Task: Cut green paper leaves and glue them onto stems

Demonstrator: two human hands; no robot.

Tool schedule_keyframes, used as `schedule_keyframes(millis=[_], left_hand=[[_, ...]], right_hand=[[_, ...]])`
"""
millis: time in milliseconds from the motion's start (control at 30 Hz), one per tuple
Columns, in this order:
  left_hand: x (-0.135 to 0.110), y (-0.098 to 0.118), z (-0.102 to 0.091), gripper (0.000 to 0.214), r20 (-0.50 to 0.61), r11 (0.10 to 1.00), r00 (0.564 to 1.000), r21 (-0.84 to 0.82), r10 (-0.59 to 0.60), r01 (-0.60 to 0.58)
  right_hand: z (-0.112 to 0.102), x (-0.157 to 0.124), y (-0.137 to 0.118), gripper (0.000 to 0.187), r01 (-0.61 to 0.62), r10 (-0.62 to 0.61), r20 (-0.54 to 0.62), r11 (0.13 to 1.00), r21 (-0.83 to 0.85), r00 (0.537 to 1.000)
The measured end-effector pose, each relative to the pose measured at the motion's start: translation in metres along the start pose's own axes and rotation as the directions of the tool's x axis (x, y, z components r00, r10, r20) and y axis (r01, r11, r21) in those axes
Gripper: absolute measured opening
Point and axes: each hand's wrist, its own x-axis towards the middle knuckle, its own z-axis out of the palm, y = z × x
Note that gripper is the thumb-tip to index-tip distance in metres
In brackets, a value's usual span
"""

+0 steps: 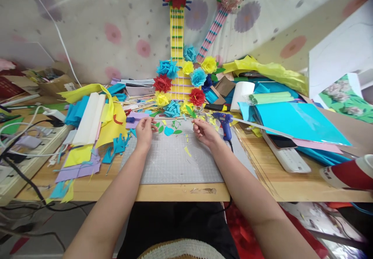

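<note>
Grey gridded cutting mat (175, 161) at near table edge. Left hand (145, 130) and right hand (204, 131) at its far edge, well apart, fingertips of each pressed together, apparently pinching the ends of a thin pale stick (175, 118); too fine to confirm. Small green paper leaves (176, 132) cut, lying loose between the hands, not yet attached. Yellow paper guitar (177, 37) behind, already dressed with paper flowers (162, 83). Blue hot-glue gun (225, 119) just beside right hand. No legible writing or brand.

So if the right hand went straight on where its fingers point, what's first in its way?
The right hand would likely meet the red paper flower first; depth is unclear.
</note>
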Motion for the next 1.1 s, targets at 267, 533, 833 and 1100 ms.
schedule_keyframes(millis=[267,533,833,1100], left_hand=[[-0.010,-0.007,0.008,0.025,0.147,0.995,0.988,0.088,0.040,-0.054],[-0.024,-0.004,0.017,0.030,0.403,0.988,0.903,0.102,-0.150,0.118],[-0.026,-0.003,0.018,0.036,0.410,0.985,0.896,0.097,-0.170,0.142],[-0.026,0.000,0.018,0.035,0.406,0.972,0.883,0.110,-0.236,0.210]], right_hand=[[0.014,-0.003,0.010,0.030,0.107,-0.109,0.006,0.962,-0.250,0.994],[0.030,-0.005,0.024,0.027,0.284,-0.208,0.203,0.816,-0.503,0.957],[0.030,-0.006,0.025,0.024,0.274,-0.177,0.222,0.782,-0.560,0.959],[0.027,-0.006,0.025,0.024,0.285,-0.178,0.235,0.761,-0.583,0.956]])
